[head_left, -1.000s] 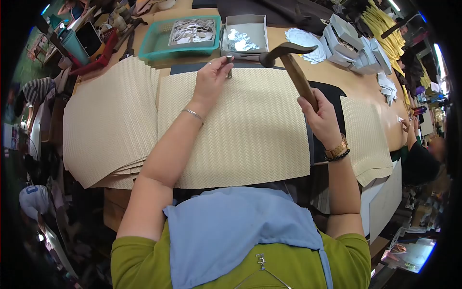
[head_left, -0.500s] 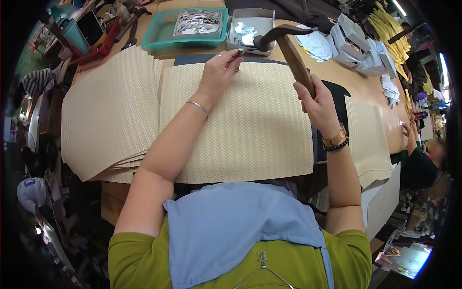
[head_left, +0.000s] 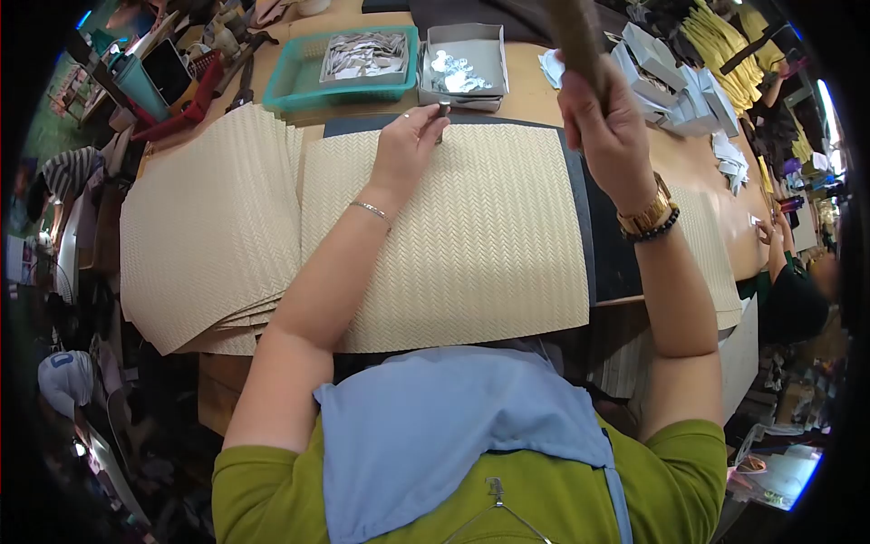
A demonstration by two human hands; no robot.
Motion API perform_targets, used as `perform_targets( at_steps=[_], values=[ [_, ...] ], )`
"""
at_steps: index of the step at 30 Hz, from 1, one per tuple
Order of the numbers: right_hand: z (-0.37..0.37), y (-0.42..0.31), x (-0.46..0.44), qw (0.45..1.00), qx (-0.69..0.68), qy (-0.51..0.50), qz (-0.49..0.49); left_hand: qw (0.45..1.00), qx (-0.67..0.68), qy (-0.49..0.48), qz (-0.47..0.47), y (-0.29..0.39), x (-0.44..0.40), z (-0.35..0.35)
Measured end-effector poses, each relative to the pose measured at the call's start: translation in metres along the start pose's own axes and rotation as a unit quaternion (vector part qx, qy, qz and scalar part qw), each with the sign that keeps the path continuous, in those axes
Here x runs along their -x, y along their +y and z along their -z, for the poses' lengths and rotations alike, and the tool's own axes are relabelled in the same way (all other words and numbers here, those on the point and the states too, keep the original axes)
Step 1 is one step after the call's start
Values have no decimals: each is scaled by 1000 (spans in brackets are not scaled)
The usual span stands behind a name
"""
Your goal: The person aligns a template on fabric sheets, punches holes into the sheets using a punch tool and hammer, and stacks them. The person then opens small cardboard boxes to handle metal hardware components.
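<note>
My left hand [head_left: 404, 150] pinches a short metal punch [head_left: 443, 110], held upright at the far edge of a cream sheet with a woven herringbone pattern [head_left: 462, 245]. The punch's lower end is partly hidden by my fingers. Raised on the right, my right hand [head_left: 614, 136] is wrapped round the wooden handle of a hammer [head_left: 575, 38], whose head is out of view. Under the sheet lies a dark board [head_left: 621, 258]. A fanned stack of similar woven sheets [head_left: 208, 218] sits left of my left forearm.
Beyond the sheet stand a teal basket [head_left: 281, 91] with a box of small pieces and a grey box [head_left: 494, 54] with shiny contents. White boxes [head_left: 693, 100] and another woven piece [head_left: 702, 245] are at right. At far right, another person's hand [head_left: 768, 231] touches the table.
My right hand has lifted the hammer up and to the right, taking its head out of view. My left hand stays with the punch at the sheet's far edge.
</note>
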State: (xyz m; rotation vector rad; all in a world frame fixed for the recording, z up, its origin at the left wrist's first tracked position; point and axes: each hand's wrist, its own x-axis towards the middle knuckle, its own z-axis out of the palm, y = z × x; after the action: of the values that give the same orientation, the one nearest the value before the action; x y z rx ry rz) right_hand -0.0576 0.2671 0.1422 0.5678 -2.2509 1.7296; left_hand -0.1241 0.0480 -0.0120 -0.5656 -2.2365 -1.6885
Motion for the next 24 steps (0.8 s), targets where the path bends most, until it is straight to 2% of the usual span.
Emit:
perform_targets(
  at_steps=[3, 4, 5, 7, 10, 11, 13, 14, 16, 17, 18, 19, 20, 21, 22, 23, 24],
  values=[
    [-13, 20, 10, 997, 46, 23, -51, 1000, -7, -3, 17, 6, -3, 2],
    [-24, 30, 10, 965, 245, -34, 84, 1000, -13, -2, 23, 3, -3, 1],
    [-24, 28, 22, 927, 308, -155, -144, 999, -19, -3, 29, 0, -3, 0],
    [-15, 12, 17, 920, 283, -168, -211, 999, -10, -20, 28, 3, -3, 0],
    [2, 29, 42, 947, 238, -80, -202, 997, 50, -25, 52, 3, -2, 0],
    [10, 39, 56, 946, 260, -29, -190, 995, 79, -20, 64, 1, -2, 0],
    [30, 57, 89, 937, 302, 70, -163, 980, 190, 56, 23, -5, -7, 1],
    [41, 61, 103, 910, 368, 89, -172, 966, 243, 93, 2, -8, -9, 5],
    [65, 77, 137, 858, 463, 114, -189, 929, 341, 141, 17, 2, -14, 32],
    [76, 85, 153, 838, 496, 121, -194, 913, 330, 206, 122, 22, -12, 49],
    [82, 84, 164, 823, 521, 109, -195, 958, 188, 161, 141, 22, -4, 76],
    [96, 90, 176, 829, 517, 96, -191, 981, 40, 117, 149, 22, 4, 103],
    [114, 101, 189, 834, 513, 84, -186, 977, -148, 80, 134, 30, 19, 120],
    [133, 111, 202, 840, 507, 73, -182, 943, -265, 29, 199, 34, 34, 138],
    [153, 118, 214, 822, 534, 87, -179, 889, -377, -23, 260, 37, 50, 151],
    [170, 125, 226, 804, 559, 101, -177, 888, -370, -36, 271, 38, 68, 158],
    [183, 131, 237, 771, 592, 82, -219, 887, -364, -47, 281, 38, 82, 162]
  ],
)
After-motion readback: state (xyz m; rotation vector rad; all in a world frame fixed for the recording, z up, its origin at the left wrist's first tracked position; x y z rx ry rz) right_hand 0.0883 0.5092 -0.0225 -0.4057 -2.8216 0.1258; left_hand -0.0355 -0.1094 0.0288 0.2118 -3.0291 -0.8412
